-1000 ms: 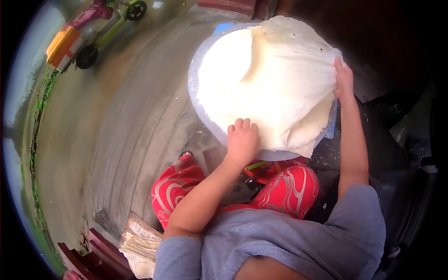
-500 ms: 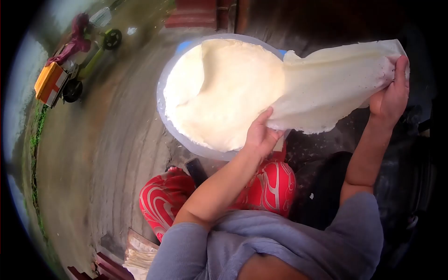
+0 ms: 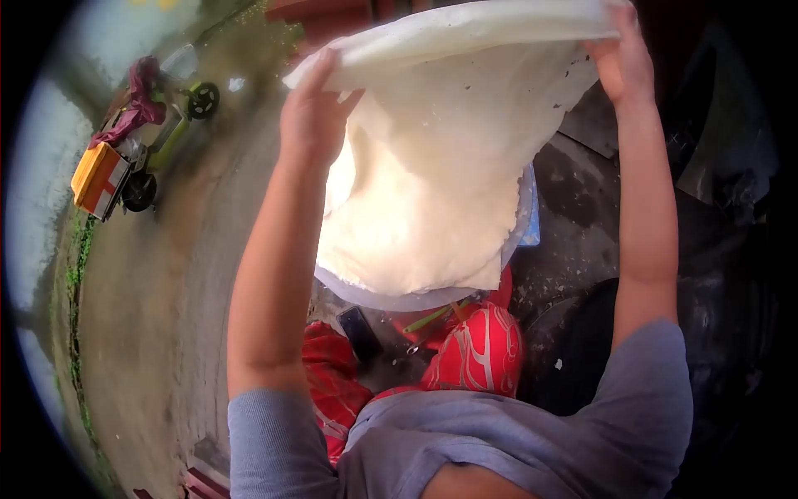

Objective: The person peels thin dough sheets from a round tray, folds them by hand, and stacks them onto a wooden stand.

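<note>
Above round tray [image 3: 357,293], left hand [image 3: 312,116] and right hand [image 3: 623,65], fingers closed on edge of pale sheet [image 3: 490,108]; even tension best.

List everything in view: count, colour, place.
Held sheet: 1, cream, between hands
Sheets: count unclear, cream, on tray
Round tray: 1, pale, under sheets
Blue object: 1, blue, tray's right
Phone-like slab: 1, dark, by left leg
Green stick: 1, green, between legs
Scooter: 1, green, upper left
Box: 1, orange, on scooter
Cloth: 1, maroon, on scooter
Trousers: 1 pair, red, legs
Shirt: 1, grey, torso
Left hand: 1, bare, sheet's left
Right hand: 1, bare, sheet's right
</note>
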`<state>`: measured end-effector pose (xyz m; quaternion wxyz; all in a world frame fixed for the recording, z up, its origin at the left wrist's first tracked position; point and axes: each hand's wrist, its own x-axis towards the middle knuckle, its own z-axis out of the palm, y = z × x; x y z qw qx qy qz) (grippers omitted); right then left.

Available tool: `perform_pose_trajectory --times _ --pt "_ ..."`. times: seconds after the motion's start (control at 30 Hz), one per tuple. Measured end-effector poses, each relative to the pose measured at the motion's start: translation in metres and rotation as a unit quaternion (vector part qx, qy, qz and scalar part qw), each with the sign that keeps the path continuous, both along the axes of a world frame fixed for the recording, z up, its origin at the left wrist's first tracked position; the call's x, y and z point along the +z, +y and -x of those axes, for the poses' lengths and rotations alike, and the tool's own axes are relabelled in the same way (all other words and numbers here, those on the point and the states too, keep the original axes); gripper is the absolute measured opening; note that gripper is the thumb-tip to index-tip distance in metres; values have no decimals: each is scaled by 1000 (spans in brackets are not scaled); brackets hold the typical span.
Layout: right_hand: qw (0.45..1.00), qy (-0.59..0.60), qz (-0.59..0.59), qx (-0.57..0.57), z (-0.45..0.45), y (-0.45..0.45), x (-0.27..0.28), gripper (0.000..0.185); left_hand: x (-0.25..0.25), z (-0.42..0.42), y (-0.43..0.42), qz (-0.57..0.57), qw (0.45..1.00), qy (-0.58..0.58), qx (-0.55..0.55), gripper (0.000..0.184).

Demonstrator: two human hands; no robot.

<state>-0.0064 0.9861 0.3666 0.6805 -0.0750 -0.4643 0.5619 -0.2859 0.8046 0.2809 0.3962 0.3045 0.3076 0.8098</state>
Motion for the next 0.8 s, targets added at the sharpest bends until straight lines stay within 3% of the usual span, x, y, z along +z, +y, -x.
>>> perform_pose_trajectory --times 0.07,0.13,0.2,0.27,0.37,0.43,0.53,0.63,0.8 --pt "998 -48 -26 41 -25 -18 -19 31 2 -4 -34 -26 997 66 8 40" --pt "996 -60 -4 62 -44 -50 -55 29 -19 -18 -75 19 997 72 20 40" --pt "992 -95 33 73 -60 -83 -105 28 -64 -35 -113 78 996 20 48 37" --pt "980 -130 141 55 -78 -110 -167 27 -114 -56 -141 187 979 -39 78 35" --pt "927 -171 329 48 -94 -149 -234 32 -181 -82 -170 263 950 -170 11 40" --pt "909 -187 367 53 -116 -163 -279 31 -210 -105 -186 318 923 -215 7 46" --pt "909 -192 366 54 -128 -189 -286 33 -226 -129 -211 378 875 -294 -71 51" --pt "923 -182 338 33 -122 -198 -266 35 -240 -134 -231 358 864 -341 -102 51" --pt "937 -168 297 70 -53 -165 -233 32 -249 -127 -250 364 813 -418 -176 40"
